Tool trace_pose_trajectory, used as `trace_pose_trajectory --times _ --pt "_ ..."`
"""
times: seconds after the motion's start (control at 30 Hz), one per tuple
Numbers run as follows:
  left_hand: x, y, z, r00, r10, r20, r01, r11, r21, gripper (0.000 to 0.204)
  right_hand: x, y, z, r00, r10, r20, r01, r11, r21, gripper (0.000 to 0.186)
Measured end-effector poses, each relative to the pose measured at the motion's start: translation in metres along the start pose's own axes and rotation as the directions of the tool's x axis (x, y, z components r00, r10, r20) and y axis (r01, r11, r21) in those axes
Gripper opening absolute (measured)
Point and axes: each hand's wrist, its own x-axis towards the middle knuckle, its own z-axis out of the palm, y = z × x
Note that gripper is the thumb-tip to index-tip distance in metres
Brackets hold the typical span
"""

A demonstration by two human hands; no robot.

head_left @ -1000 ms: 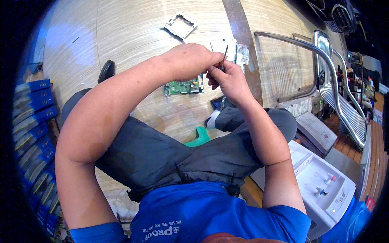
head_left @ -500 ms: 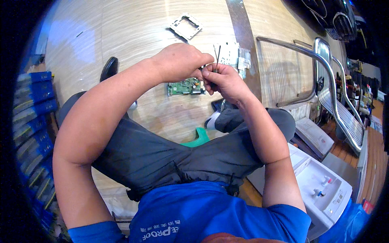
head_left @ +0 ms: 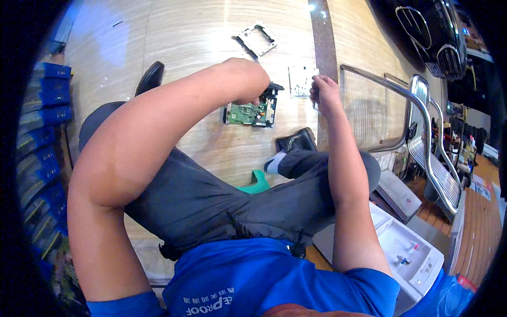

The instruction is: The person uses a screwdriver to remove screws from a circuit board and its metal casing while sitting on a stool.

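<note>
On the floor in front of me lies a green circuit board [head_left: 247,114] with a black and metal frame. My left hand [head_left: 249,79] curls over its far edge, closed on it; most of the fingers are hidden behind the back of the hand. A black part [head_left: 276,86] of the frame sticks out to the right of this hand. My right hand [head_left: 326,94] is closed above the right edge of a pale metal plate [head_left: 301,84] full of small holes. A thin bit shows below its fingers, too little to name.
Farther off lies a white rectangular frame [head_left: 257,40]. A green curved piece [head_left: 256,182] sits between my legs. Blue bins [head_left: 53,116] line the left side. At the right stand a metal-framed chair [head_left: 422,132] and a white water dispenser [head_left: 409,259].
My right hand has moved away from my left hand, rightward to the metal plate. The thin tool shafts that stood up from it no longer show. My left hand stays at the board.
</note>
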Motion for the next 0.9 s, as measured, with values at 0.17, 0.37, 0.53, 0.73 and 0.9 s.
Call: trace_pose_trajectory --times 0.17,0.37,0.53,0.73,0.9 --pt "-0.003 0.002 -0.002 0.999 0.024 -0.031 -0.024 1.0 0.01 0.034 0.032 0.061 -0.031 0.987 0.115 -0.111 -0.14 0.956 -0.259 0.014" --pt "-0.008 0.0 -0.005 1.0 -0.017 0.011 0.017 1.0 0.023 0.035 0.053 0.082 -0.03 0.972 0.177 -0.152 -0.219 0.914 -0.341 0.014" --pt "-0.01 -0.007 -0.006 1.0 -0.029 -0.005 0.029 0.999 -0.021 0.034 0.082 0.106 -0.027 0.957 0.243 -0.156 -0.279 0.918 -0.28 0.011" --pt "-0.013 -0.015 -0.009 0.996 -0.091 0.012 0.091 0.995 -0.047 0.031 0.108 0.143 -0.025 0.932 0.306 -0.194 -0.347 0.907 -0.236 0.01" --pt "-0.008 -0.025 0.004 0.996 -0.078 -0.034 0.076 0.996 -0.056 0.023 0.133 0.173 -0.035 0.924 0.345 -0.163 -0.362 0.929 -0.082 0.012"
